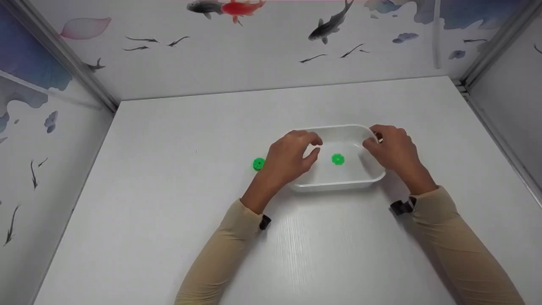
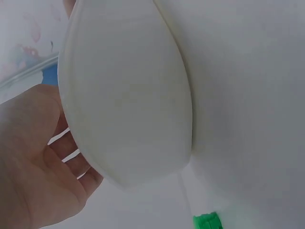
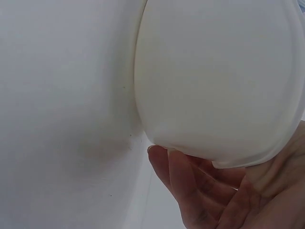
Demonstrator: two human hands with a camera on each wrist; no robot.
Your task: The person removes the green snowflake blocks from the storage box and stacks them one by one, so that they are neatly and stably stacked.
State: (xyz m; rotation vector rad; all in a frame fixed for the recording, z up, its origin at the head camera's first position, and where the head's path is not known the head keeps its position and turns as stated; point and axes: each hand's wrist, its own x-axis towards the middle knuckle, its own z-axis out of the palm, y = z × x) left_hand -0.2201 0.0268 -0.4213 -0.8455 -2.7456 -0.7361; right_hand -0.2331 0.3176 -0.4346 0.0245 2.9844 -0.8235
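A white plastic tray (image 1: pixel 334 185) stands on the table. Inside it lies a green flower-shaped piece (image 1: pixel 338 159). My right hand (image 1: pixel 394 148) grips the tray's right end, thumb over the rim and fingers against the outer wall, as the right wrist view shows. Over the left end hovers my left hand (image 1: pixel 288 156), its fingers loosely bent and a gap between thumb and forefinger with nothing in it. In the left wrist view that hand's fingers show behind the tray's wall (image 2: pixel 128 95). A second round green piece (image 1: pixel 258 164) lies just left of my left wrist.
The white table (image 1: pixel 169 203) stretches out around the tray. A back panel (image 1: pixel 254 59) printed with fish rises behind it, with side panels at left and right. Black wrist straps (image 1: pixel 404 206) stick out from the beige sleeves.
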